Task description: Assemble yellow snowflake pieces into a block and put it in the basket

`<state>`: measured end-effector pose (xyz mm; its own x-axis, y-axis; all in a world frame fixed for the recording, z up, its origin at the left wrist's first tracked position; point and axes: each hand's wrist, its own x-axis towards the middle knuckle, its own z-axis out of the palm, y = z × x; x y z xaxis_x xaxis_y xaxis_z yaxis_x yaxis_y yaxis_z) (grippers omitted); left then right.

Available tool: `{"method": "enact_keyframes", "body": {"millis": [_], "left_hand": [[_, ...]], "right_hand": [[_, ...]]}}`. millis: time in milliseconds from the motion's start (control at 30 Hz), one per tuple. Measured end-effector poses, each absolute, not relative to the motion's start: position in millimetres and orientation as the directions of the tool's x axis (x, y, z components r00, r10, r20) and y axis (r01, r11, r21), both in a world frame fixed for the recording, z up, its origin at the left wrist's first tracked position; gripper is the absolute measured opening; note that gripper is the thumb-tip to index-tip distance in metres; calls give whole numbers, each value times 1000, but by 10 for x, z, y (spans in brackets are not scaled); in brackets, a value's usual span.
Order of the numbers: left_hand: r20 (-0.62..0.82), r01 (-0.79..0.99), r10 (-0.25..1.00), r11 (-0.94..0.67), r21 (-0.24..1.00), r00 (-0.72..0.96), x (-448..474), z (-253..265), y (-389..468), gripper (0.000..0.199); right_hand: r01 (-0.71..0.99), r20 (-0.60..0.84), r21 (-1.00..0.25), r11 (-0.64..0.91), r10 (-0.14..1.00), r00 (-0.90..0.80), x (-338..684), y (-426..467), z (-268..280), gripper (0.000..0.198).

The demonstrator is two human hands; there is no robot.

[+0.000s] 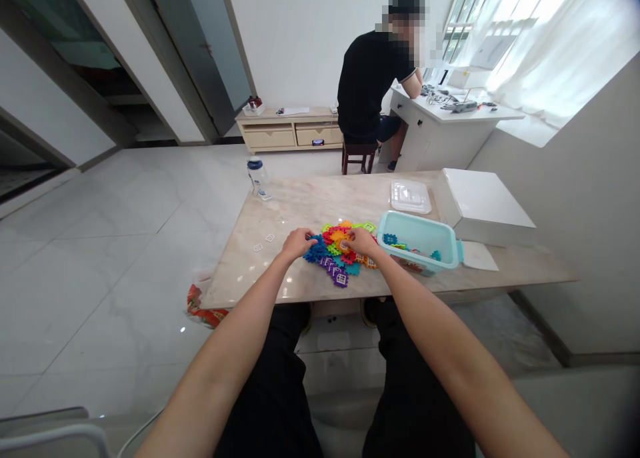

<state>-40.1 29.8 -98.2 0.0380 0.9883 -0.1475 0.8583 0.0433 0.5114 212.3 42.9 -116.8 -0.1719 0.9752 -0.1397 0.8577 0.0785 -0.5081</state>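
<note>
Left hand (299,243) and right hand (361,242) are apart from each other, both at a heap of colourful gear-edged pieces (333,250), which lies on the tabletop (310,201) just left of the turquoise bin (425,267). On the side away from the bin, the left hand has its thumb and fingertips against blue pieces (316,249); whether it grips one, I cannot tell. Nearer the bin, the right hand touches the orange part of the heap with bent fingers and thumb; its grip is likewise too small to make out. Purple pieces (340,278) with white markings lie along the heap's near edge. Inside the bin are more pieces, some blue. A clear plastic lid (411,197) lies just beyond the bin, and a white box (487,201) stands beyond and to its right. Well left of the bin lie two small white pieces (270,238); farther beyond them stands a bottle (257,180).
</note>
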Motion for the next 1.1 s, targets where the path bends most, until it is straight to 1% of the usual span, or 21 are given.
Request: {"method": "enact_keyframes", "body": {"millis": [100,200,267,367,433,533,633,767,833,933,1000,1100], "left_hand": [[-189,902,982,71,425,12,-448,-924,239,26],[-202,938,975,157,309,-97,-442,-859,188,31],[-200,935,967,209,286,-155,-417,-815,176,33],[-226,904,954,266,336,-197,-349,-778,190,34],[-245,881,949,282,379,-198,-279,-788,205,36],[-264,862,951,266,430,-162,-159,-847,219,34],[-273,856,952,253,451,-137,-64,-922,223,33],[-230,837,963,242,491,-143,-26,-997,254,30],[-217,806,967,231,544,-131,-24,-1029,286,30],[-253,731,963,234,641,-86,4,-1075,329,31],[-277,705,960,231,671,-51,39,-1088,343,32],[-292,744,956,215,633,-28,86,-1058,350,35]], "right_hand": [[891,-133,-440,115,972,-191,2164,378,-1173,22],[914,-129,-379,145,970,-207,2183,334,-1187,27],[924,-122,-354,145,972,-199,2177,323,-1194,30],[927,-125,-350,135,974,-189,2139,318,-1196,31],[922,-132,-369,117,975,-177,2106,316,-1196,31],[910,-143,-409,70,980,-139,2063,330,-1202,30],[901,-168,-434,26,980,-109,2033,369,-1222,30],[877,-153,-480,-18,986,-64,2018,419,-1277,28],[862,-139,-506,-39,990,-37,2033,425,-1312,27],[851,-124,-520,-70,992,6,2086,403,-1363,31],[864,-124,-501,-58,992,-5,2122,379,-1387,32],[882,-116,-470,10,991,-73,2147,342,-1382,28]]}}
